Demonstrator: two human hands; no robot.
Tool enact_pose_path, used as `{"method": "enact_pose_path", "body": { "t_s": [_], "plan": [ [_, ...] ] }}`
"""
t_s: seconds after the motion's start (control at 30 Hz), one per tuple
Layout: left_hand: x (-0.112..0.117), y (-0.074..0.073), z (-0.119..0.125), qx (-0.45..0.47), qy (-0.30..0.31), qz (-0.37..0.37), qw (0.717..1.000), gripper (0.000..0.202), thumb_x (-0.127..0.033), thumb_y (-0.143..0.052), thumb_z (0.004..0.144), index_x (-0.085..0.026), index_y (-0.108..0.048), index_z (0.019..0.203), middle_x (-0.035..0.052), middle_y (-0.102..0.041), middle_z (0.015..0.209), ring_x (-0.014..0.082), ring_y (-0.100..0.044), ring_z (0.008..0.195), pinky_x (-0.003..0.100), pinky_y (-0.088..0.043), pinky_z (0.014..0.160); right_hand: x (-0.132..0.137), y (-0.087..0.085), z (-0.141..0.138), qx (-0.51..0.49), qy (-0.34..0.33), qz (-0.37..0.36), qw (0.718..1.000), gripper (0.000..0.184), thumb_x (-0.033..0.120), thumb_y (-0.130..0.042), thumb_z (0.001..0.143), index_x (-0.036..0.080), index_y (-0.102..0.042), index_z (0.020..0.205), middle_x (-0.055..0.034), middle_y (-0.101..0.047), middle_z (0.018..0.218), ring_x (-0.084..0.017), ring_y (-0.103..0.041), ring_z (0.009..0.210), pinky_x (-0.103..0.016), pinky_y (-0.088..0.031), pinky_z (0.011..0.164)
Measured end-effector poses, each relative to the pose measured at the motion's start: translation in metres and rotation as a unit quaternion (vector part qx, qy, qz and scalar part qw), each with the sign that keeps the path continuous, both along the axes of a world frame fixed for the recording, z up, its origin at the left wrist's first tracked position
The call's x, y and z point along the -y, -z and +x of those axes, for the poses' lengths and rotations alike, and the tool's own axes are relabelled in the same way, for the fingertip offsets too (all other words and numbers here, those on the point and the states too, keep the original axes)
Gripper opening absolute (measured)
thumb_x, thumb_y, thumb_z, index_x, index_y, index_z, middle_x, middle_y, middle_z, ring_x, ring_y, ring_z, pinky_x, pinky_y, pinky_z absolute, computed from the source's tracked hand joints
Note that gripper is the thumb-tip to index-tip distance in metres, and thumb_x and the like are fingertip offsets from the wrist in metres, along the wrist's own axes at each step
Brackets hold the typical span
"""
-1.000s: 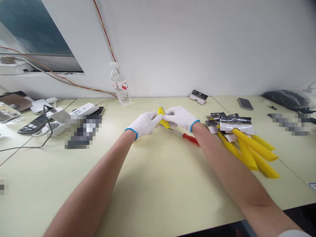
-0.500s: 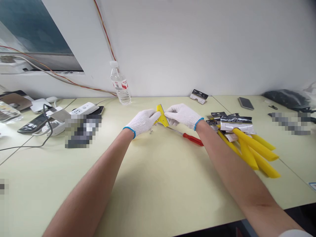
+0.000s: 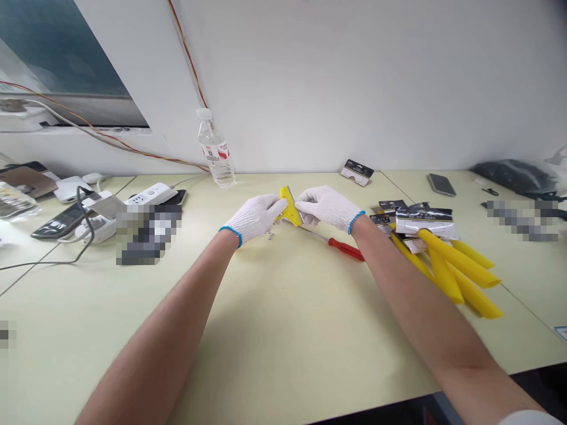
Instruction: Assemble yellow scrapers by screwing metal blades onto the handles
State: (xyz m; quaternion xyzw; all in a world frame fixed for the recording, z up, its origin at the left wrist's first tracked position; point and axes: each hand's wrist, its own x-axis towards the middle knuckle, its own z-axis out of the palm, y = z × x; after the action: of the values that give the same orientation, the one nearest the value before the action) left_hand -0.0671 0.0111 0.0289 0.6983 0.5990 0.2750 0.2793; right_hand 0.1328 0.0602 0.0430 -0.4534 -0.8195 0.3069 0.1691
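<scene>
White knit gloves with blue cuffs cover both hands. My left hand [image 3: 254, 217] is closed around a yellow scraper [image 3: 289, 211], its thumb on the near face; the handle is mostly hidden by the hand. Along the scraper's right edge runs a thin metal blade [image 3: 295, 203]. The fingers of my right hand [image 3: 330, 208] are pinched together on that blade edge. A screwdriver [image 3: 346, 249] with a red handle lies on the table below, its shaft pointing toward the scraper. A few small metal pieces [image 3: 270, 235], apparently screws, lie beside my left hand.
Right of my forearm, several yellow scraper handles [image 3: 460, 257] lie piled with black-and-white packaging [image 3: 425, 221]. By the wall are a water bottle [image 3: 215, 150], a card [image 3: 357, 171] and a phone [image 3: 441, 184]. A power strip [image 3: 150, 196] and cables are at left.
Almost nothing differs. Both hands and the scraper have shifted very slightly left, with the same grip.
</scene>
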Motion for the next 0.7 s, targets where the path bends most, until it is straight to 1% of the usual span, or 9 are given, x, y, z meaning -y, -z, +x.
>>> {"method": "enact_pose_path", "body": {
  "t_s": [0.1, 0.17, 0.27, 0.33, 0.4, 0.43, 0.5, 0.6, 0.7],
  "plan": [
    [0.001, 0.000, 0.000, 0.007, 0.007, 0.006, 1.000, 0.037, -0.042, -0.043, 0.102, -0.018, -0.061, 0.080, 0.0035, -0.068, 0.074, 0.0115, -0.053, 0.060, 0.022, -0.040, 0.056, -0.001, 0.002, 0.000, -0.003, 0.002, -0.001, 1.000, 0.059, 0.028, -0.027, 0.096, 0.007, -0.023, 0.041, -0.0128, -0.055, 0.064, 0.000, -0.065, 0.075, -0.003, -0.022, 0.053],
    [0.000, 0.000, 0.000, 0.013, 0.011, 0.007, 1.000, 0.036, -0.042, -0.044, 0.100, -0.019, -0.061, 0.079, 0.0039, -0.069, 0.075, 0.0125, -0.054, 0.059, 0.024, -0.041, 0.056, -0.002, 0.004, 0.001, -0.007, 0.005, -0.002, 1.000, 0.060, 0.028, -0.025, 0.097, 0.008, -0.023, 0.041, -0.0121, -0.055, 0.063, 0.001, -0.064, 0.074, -0.003, -0.022, 0.053],
    [-0.002, 0.000, 0.000, 0.018, 0.008, -0.005, 1.000, 0.033, -0.043, -0.047, 0.097, -0.021, -0.060, 0.076, 0.0048, -0.070, 0.076, 0.0150, -0.057, 0.058, 0.027, -0.042, 0.053, -0.003, 0.007, 0.003, -0.017, 0.009, -0.004, 1.000, 0.058, 0.026, -0.025, 0.100, 0.008, -0.038, 0.046, -0.0095, -0.059, 0.065, 0.000, -0.066, 0.080, -0.001, -0.025, 0.054],
    [-0.004, 0.001, -0.001, 0.019, 0.007, -0.009, 1.000, 0.032, -0.045, -0.050, 0.095, -0.021, -0.059, 0.074, 0.0052, -0.069, 0.075, 0.0161, -0.058, 0.057, 0.028, -0.042, 0.052, -0.003, 0.009, 0.005, -0.026, 0.011, -0.004, 1.000, 0.054, 0.027, -0.032, 0.104, 0.006, -0.055, 0.060, -0.0071, -0.064, 0.072, -0.003, -0.068, 0.083, 0.002, -0.031, 0.058],
    [-0.006, 0.003, -0.002, 0.019, 0.010, -0.002, 1.000, 0.033, -0.046, -0.050, 0.094, -0.021, -0.059, 0.074, 0.0050, -0.068, 0.074, 0.0162, -0.058, 0.057, 0.028, -0.042, 0.053, -0.002, 0.009, 0.008, -0.033, 0.011, -0.006, 0.999, 0.042, 0.031, -0.046, 0.107, 0.003, -0.068, 0.086, -0.0072, -0.067, 0.084, -0.005, -0.068, 0.082, -0.001, -0.045, 0.067],
    [-0.007, 0.004, -0.003, 0.019, 0.013, 0.003, 1.000, 0.034, -0.047, -0.049, 0.095, -0.021, -0.059, 0.074, 0.0046, -0.068, 0.073, 0.0160, -0.058, 0.057, 0.028, -0.042, 0.053, -0.002, 0.009, 0.010, -0.033, 0.010, -0.010, 0.999, 0.037, 0.034, -0.052, 0.108, 0.002, -0.069, 0.100, -0.0082, -0.067, 0.090, -0.006, -0.067, 0.082, -0.006, -0.051, 0.071],
    [-0.009, 0.008, -0.004, 0.018, 0.015, 0.009, 1.000, 0.036, -0.048, -0.048, 0.095, -0.021, -0.060, 0.075, 0.0038, -0.067, 0.074, 0.0154, -0.057, 0.057, 0.028, -0.042, 0.054, -0.001, 0.008, 0.011, -0.028, 0.006, -0.020, 0.999, 0.039, 0.038, -0.057, 0.108, 0.002, -0.065, 0.120, -0.0101, -0.064, 0.099, -0.008, -0.064, 0.085, -0.017, -0.058, 0.077],
    [-0.011, 0.013, -0.005, 0.013, 0.012, 0.011, 1.000, 0.038, -0.051, -0.046, 0.096, -0.021, -0.060, 0.077, 0.0031, -0.068, 0.077, 0.0150, -0.056, 0.059, 0.028, -0.040, 0.053, 0.002, 0.004, 0.012, -0.012, -0.003, -0.029, 1.000, 0.040, 0.040, -0.056, 0.109, 0.003, -0.064, 0.122, -0.0097, -0.061, 0.102, -0.010, -0.063, 0.091, -0.022, -0.058, 0.082],
    [-0.012, 0.016, -0.005, 0.003, 0.014, 0.019, 1.000, 0.039, -0.053, -0.047, 0.096, -0.021, -0.059, 0.077, 0.0035, -0.067, 0.078, 0.0154, -0.056, 0.061, 0.028, -0.039, 0.054, 0.006, 0.000, 0.009, -0.003, -0.003, -0.014, 1.000, 0.036, 0.037, -0.060, 0.107, 0.002, -0.067, 0.114, -0.0092, -0.064, 0.096, -0.007, -0.063, 0.084, -0.015, -0.057, 0.076]
  ]
}}
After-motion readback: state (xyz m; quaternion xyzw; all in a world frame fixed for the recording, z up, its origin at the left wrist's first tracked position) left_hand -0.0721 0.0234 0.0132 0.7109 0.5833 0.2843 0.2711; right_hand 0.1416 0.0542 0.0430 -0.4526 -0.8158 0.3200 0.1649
